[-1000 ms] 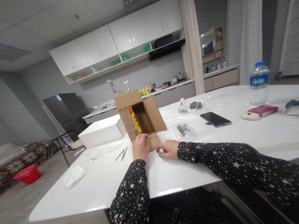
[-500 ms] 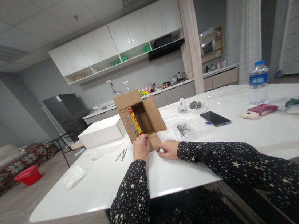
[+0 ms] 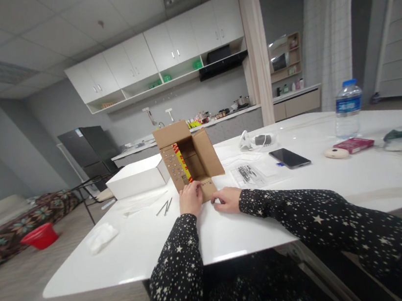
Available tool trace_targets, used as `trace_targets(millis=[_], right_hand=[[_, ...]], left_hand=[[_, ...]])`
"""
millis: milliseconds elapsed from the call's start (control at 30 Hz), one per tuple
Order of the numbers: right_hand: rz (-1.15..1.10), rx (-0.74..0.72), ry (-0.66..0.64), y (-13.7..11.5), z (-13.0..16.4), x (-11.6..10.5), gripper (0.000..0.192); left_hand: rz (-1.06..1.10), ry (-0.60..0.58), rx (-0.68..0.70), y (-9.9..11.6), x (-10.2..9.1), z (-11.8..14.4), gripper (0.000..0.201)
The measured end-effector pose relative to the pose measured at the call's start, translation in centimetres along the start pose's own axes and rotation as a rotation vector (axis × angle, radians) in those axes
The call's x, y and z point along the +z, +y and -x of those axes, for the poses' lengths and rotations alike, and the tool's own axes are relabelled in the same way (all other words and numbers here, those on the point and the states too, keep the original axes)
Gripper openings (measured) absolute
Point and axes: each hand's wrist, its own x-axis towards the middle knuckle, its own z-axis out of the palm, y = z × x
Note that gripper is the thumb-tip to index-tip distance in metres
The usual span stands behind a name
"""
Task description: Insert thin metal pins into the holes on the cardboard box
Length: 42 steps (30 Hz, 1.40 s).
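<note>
An open cardboard box (image 3: 211, 156) stands on the white table (image 3: 242, 236) with its flaps spread. Small silvery dots cover its left flap (image 3: 174, 166), next to a yellow and red printed strip (image 3: 182, 163). A row of small dark dots marks the lower front flap (image 3: 207, 185). My left hand (image 3: 191, 199) is closed on this front flap's left side, fingers bent over it. Beside the flap's right corner, my right hand (image 3: 229, 200) rests low on the table with thumb and fingers curled together. Whatever lies between those fingertips is too small to make out.
Thin metal pieces (image 3: 164, 207) and a crumpled tissue (image 3: 102, 237) lie left, before a white box (image 3: 136, 176). To the right are a plastic bag (image 3: 251, 176), a phone (image 3: 290, 158), a white device with a cable (image 3: 259, 140), a maroon pack (image 3: 354, 145) and a water bottle (image 3: 347, 109).
Both hands and the box keep nearly the same pose. Only a slight shift of the whole view shows.
</note>
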Motion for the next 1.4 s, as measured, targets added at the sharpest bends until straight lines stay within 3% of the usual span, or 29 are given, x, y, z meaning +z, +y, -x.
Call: trace_targets(millis=[400, 667, 1400], right_hand=[[-0.008, -0.015, -0.001, 0.7, -0.2, 0.3, 0.028], [-0.029, -0.066, -0.025, 0.5, 0.3, -0.4, 0.028], [0.012, -0.041, -0.005, 0.8, 0.0, 0.0, 0.013]], left_hand=[[0.092, 0.002, 0.062, 0.1, 0.4, 0.2, 0.018], [0.132, -0.209, 0.136, 0.7, 0.5, 0.4, 0.014], [0.084, -0.332, 0.295, 1.3, 0.7, 0.3, 0.017]])
